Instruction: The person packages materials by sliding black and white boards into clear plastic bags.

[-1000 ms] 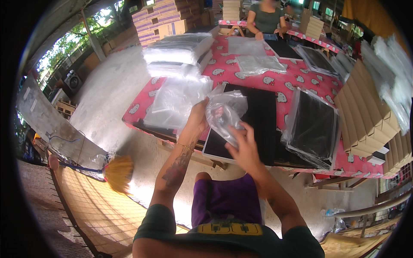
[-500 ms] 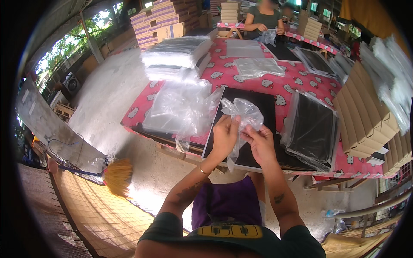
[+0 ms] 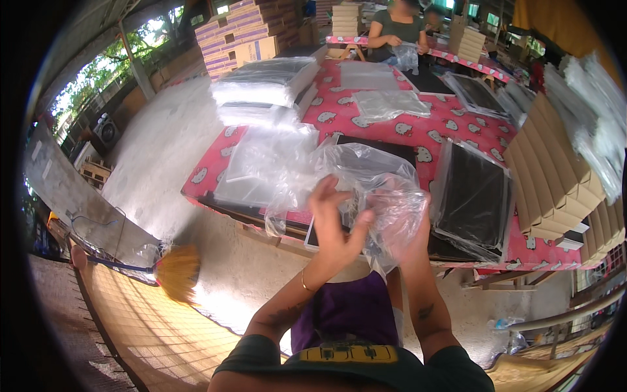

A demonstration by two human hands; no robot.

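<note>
A clear plastic bag [image 3: 366, 160] billows loosely above a flat black panel [image 3: 403, 149] with a pale edge at the table's front. My right hand [image 3: 408, 225] shows through the crumpled film and bears the bag; its fingers are partly veiled by it. On the bag's left side my left hand [image 3: 334, 222] has its fingers spread and slightly blurred, with the thumb close to the plastic and nothing gripped. Just left of that hand lies a pile of clear plastic bags [image 3: 261, 163]. To the right rests a black panel in a clear sleeve [image 3: 471, 186].
Plastic-wrapped panels [image 3: 264, 85] are stacked at the table's far left. Folded brown cardboard [image 3: 555, 173] stands along the right edge. Across the pink patterned table [image 3: 450, 125], another person [image 3: 400, 32] handles clear plastic. A broom [image 3: 177, 274] is on the floor at left.
The bunched plastic bag has opened out wide over the panel. My left hand has let go and spread its fingers; my right hand has moved right, now seen through the film.
</note>
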